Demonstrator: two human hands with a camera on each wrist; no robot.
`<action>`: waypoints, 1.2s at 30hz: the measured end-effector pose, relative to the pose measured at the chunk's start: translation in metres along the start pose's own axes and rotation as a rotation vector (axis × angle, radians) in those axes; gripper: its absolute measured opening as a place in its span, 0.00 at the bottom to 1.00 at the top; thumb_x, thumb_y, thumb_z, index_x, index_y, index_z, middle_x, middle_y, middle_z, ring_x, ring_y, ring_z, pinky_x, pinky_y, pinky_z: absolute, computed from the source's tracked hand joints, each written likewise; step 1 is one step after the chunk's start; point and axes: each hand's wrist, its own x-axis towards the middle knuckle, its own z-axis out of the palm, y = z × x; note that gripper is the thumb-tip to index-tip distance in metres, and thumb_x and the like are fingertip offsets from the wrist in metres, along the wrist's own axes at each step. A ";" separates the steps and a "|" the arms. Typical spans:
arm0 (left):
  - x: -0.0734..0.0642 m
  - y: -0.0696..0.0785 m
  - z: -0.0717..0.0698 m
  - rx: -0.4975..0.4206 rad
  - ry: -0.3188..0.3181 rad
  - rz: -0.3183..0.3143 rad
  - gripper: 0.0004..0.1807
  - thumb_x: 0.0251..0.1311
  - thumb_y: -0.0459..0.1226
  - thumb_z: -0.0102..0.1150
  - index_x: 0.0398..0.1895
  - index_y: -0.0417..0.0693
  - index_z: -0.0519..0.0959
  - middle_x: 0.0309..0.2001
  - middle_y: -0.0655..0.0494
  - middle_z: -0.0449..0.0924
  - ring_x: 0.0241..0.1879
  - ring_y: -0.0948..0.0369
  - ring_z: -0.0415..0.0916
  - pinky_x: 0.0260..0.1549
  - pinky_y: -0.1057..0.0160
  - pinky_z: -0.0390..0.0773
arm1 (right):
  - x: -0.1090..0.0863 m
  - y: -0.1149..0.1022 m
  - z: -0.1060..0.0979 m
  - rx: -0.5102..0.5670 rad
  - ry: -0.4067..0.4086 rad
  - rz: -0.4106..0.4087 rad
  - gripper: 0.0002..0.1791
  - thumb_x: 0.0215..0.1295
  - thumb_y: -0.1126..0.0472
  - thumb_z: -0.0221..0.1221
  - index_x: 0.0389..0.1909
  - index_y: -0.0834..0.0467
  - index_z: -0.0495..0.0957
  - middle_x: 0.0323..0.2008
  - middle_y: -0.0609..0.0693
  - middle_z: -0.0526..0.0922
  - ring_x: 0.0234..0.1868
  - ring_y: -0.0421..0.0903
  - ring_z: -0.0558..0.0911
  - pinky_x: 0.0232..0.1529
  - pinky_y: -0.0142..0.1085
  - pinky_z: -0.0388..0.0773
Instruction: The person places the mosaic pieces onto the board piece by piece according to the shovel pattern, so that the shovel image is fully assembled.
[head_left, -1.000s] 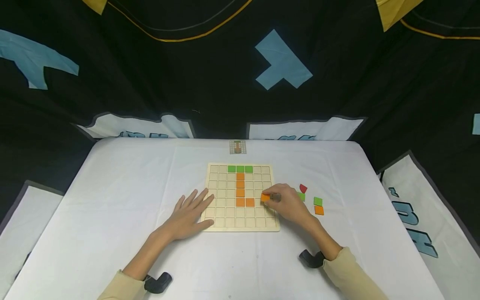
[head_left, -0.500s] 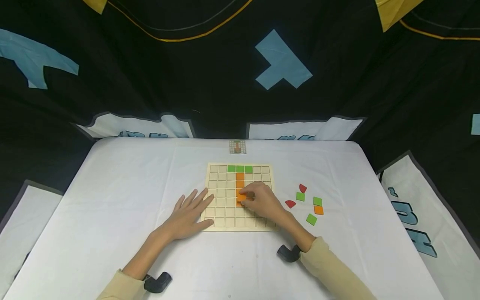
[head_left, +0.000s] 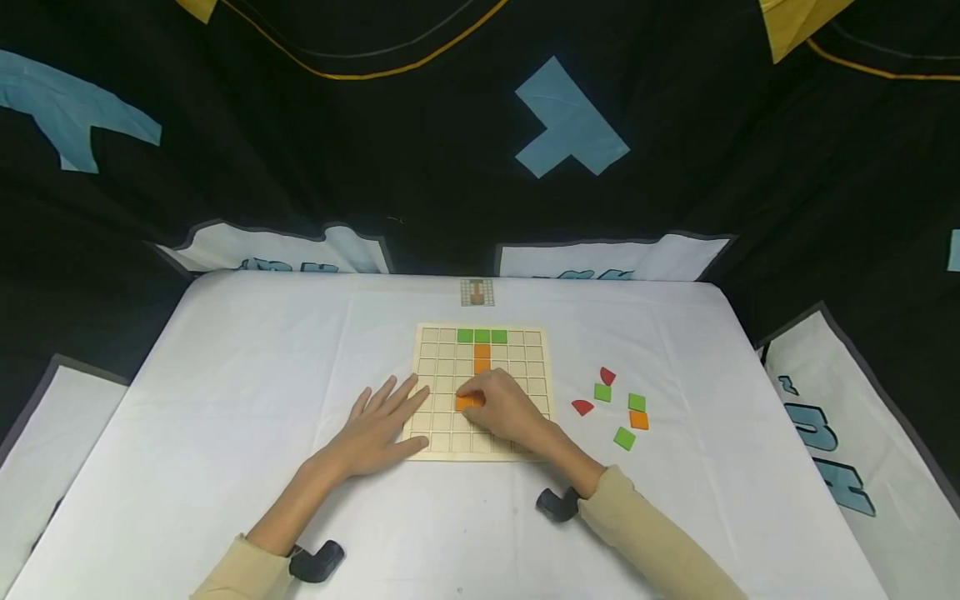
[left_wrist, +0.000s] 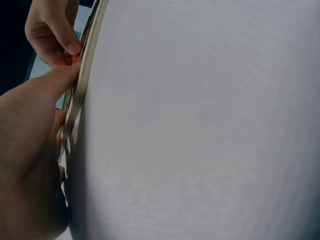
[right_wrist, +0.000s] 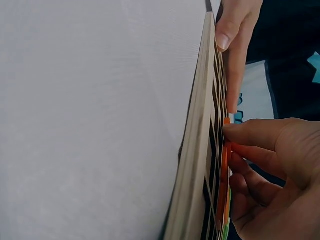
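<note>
the left hand (head_left: pixel 375 433) lies spread at 8 to 9 o'clock, fingertips and thumb over that edge of the gridded board (head_left: pixel 536 367). the right hand (head_left: pixel 504 405) pinches an orange tile (head_left: pixel 465 403) at the grid, just 8 o'clock of centre; whether it is seated i cannot tell. loose pieces (head_left: pixel 602 392) lie beyond the 3 o'clock edge; white cloth (head_left: pixel 465 517) spreads wide at 6 o'clock.

Left sleeve (head_left: pixel 243 572): beige
Right sleeve (head_left: pixel 654 533): beige, creased
Left wrist camera (head_left: pixel 318 562): black, bent
Right wrist camera (head_left: pixel 556 505): black, bent
Left hand (head_left: pixel 377 433): bare
Right hand (head_left: pixel 507 408): bare
</note>
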 end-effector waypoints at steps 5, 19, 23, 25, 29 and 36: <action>0.000 0.000 0.000 0.003 -0.002 -0.002 0.41 0.69 0.57 0.53 0.79 0.49 0.57 0.79 0.47 0.45 0.77 0.41 0.37 0.68 0.32 0.35 | 0.003 0.000 0.000 -0.012 0.000 0.014 0.15 0.57 0.68 0.67 0.46 0.57 0.88 0.43 0.47 0.85 0.42 0.43 0.75 0.47 0.36 0.74; 0.000 -0.001 0.001 0.008 -0.006 -0.007 0.41 0.68 0.57 0.53 0.79 0.49 0.57 0.79 0.48 0.45 0.77 0.41 0.37 0.68 0.33 0.35 | 0.004 0.001 -0.001 -0.030 -0.004 -0.008 0.13 0.57 0.65 0.69 0.44 0.56 0.88 0.39 0.45 0.85 0.39 0.43 0.74 0.42 0.36 0.74; 0.000 0.000 0.001 0.006 -0.005 -0.013 0.41 0.68 0.57 0.53 0.79 0.49 0.57 0.79 0.48 0.45 0.77 0.42 0.36 0.68 0.33 0.35 | 0.004 0.003 -0.001 -0.035 -0.009 -0.023 0.13 0.58 0.65 0.69 0.45 0.56 0.88 0.40 0.45 0.85 0.41 0.43 0.76 0.45 0.37 0.75; 0.000 0.000 0.001 0.003 -0.006 -0.014 0.42 0.68 0.58 0.53 0.79 0.49 0.57 0.79 0.47 0.45 0.77 0.42 0.36 0.68 0.33 0.35 | 0.004 0.003 0.000 -0.035 -0.008 -0.028 0.13 0.58 0.65 0.69 0.45 0.56 0.88 0.41 0.46 0.85 0.42 0.44 0.76 0.46 0.37 0.75; -0.001 0.000 0.001 -0.002 -0.003 -0.013 0.42 0.68 0.58 0.53 0.79 0.49 0.57 0.79 0.47 0.45 0.77 0.41 0.36 0.68 0.32 0.34 | 0.005 0.003 0.001 -0.035 -0.005 -0.031 0.14 0.57 0.67 0.68 0.46 0.56 0.88 0.42 0.46 0.86 0.43 0.44 0.77 0.47 0.37 0.75; 0.000 -0.001 0.002 0.004 0.003 -0.006 0.41 0.69 0.58 0.53 0.79 0.49 0.57 0.79 0.47 0.45 0.77 0.41 0.37 0.68 0.32 0.35 | 0.005 0.004 0.001 -0.058 -0.007 0.002 0.14 0.59 0.64 0.69 0.47 0.54 0.88 0.42 0.44 0.85 0.43 0.43 0.75 0.46 0.36 0.74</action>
